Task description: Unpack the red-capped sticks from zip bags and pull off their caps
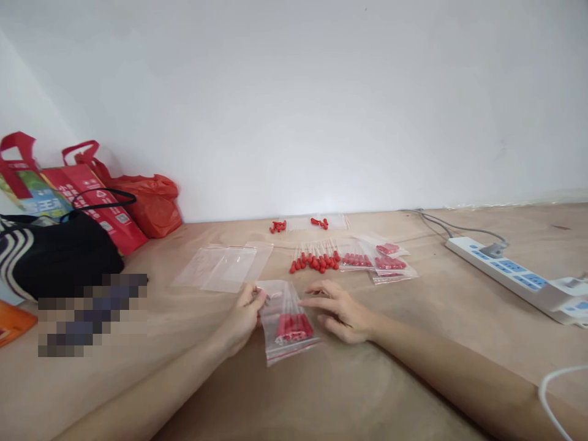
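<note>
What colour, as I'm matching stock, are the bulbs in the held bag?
The bulbs are red; see head view.

You have a clear bag [289,321] edged with a red line, red-tipped pieces [316,260] with clear stems, a black bag [73,254] striped white, a white power strip [514,275] with blue panels, and a tan table [367,386]

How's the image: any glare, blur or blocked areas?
All in the head view: wall brightest low in the centre; small glints on the plastic bag in the left hand; pixel blocks obscure a left-hand patch; small print on the red shopping bag too soft to read.
</note>
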Available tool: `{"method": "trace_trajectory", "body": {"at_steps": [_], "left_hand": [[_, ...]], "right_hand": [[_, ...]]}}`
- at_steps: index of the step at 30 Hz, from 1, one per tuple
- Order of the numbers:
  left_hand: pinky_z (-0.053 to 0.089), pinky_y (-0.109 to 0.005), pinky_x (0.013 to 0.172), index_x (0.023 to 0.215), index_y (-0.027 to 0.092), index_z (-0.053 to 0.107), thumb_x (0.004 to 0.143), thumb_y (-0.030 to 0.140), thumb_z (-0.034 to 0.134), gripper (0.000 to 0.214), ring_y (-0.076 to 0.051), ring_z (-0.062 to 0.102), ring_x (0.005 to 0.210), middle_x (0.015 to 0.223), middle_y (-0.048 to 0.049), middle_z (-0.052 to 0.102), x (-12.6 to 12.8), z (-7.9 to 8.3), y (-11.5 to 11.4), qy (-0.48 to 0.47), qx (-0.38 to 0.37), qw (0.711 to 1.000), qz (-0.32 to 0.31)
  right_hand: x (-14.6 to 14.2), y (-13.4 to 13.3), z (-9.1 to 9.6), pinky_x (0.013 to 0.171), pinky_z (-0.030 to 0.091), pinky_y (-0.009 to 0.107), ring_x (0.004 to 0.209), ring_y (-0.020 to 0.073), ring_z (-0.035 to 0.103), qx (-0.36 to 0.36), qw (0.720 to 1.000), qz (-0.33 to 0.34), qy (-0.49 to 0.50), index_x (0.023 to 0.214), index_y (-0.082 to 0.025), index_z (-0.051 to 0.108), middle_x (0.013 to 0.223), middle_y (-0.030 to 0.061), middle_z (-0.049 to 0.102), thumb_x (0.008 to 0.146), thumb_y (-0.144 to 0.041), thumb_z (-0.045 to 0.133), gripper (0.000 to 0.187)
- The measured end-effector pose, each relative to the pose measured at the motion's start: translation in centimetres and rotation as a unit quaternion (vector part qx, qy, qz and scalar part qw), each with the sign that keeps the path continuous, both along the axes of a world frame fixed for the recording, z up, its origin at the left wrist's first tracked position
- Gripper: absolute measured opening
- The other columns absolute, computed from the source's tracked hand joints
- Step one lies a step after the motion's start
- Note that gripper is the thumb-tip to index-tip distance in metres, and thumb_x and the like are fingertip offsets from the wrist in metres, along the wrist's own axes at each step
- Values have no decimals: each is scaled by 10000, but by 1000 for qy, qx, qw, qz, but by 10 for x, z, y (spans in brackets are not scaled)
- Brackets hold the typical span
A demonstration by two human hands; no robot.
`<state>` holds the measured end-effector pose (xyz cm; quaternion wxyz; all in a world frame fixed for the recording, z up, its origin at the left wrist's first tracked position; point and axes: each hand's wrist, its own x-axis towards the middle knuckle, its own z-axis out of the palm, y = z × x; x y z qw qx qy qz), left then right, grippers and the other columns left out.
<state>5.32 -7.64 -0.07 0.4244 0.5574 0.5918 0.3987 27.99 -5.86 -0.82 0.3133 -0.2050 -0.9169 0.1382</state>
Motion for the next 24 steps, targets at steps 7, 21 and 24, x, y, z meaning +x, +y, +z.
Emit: {"method": "trace_trajectory", "body": {"at_steps": [7, 21, 24], "left_hand": [[422, -387, 835, 763, 201, 496, 720, 369, 457, 177, -224, 557, 866, 847, -70, 592, -67, 20, 53, 349, 246, 904, -19], [-27, -546, 1036, 1358, 162, 244, 839, 466, 205, 603, -253, 130, 1320, 1418, -56, 205, -146, 12, 109, 627, 4, 777, -63], [-36, -593, 1010, 1334, 137, 306, 837, 412, 239, 572, -285, 136, 1314, 1404, -80, 232, -147, 21, 110, 645, -4, 763, -48]], "right_hand": [[-4, 0, 0, 848, 399, 343, 954, 180, 500, -3, 999, 12, -42, 1029, -203, 600, 1051, 92, 538, 816, -284, 478, 259], [-4, 3, -3, 835, 405, 346, 927, 185, 505, -24, 999, 14, -27, 1028, -190, 597, 1032, 98, 535, 788, -311, 517, 280], [-4, 3, -4, 830, 407, 335, 920, 179, 507, -25, 999, 15, -25, 1027, -190, 594, 1030, 95, 534, 783, -297, 525, 276]]}}
